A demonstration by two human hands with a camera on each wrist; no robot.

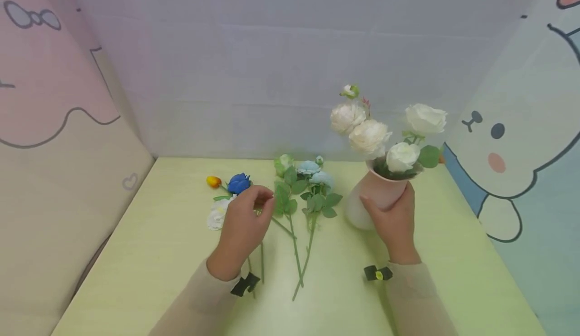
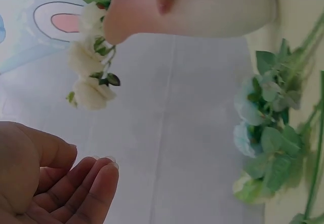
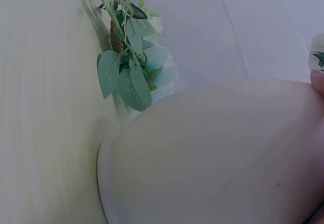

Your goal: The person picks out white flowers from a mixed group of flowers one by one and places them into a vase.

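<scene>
My right hand (image 1: 395, 222) grips a pink-and-white vase (image 1: 355, 207) on the right of the table, thumb and fingers on either side of its body. White roses (image 1: 426, 118) and cream peonies (image 1: 348, 118) rise out of the vase's mouth. In the right wrist view the vase's pale lower body (image 3: 202, 153) fills much of the picture. My left hand (image 1: 246, 220) hovers over the loose stems with fingers loosely curled. The left wrist view shows nothing between that thumb and those fingers (image 2: 96, 193).
On the table (image 1: 149, 255) lie a blue rose (image 1: 238, 183), an orange bud (image 1: 214, 181) and a white flower (image 1: 217, 215), partly behind my left hand. Between the hands lie light blue flowers (image 1: 322, 179) and a pale green flower (image 1: 284, 163), stems crossing toward me. A pale curtain (image 1: 254, 74) stands behind.
</scene>
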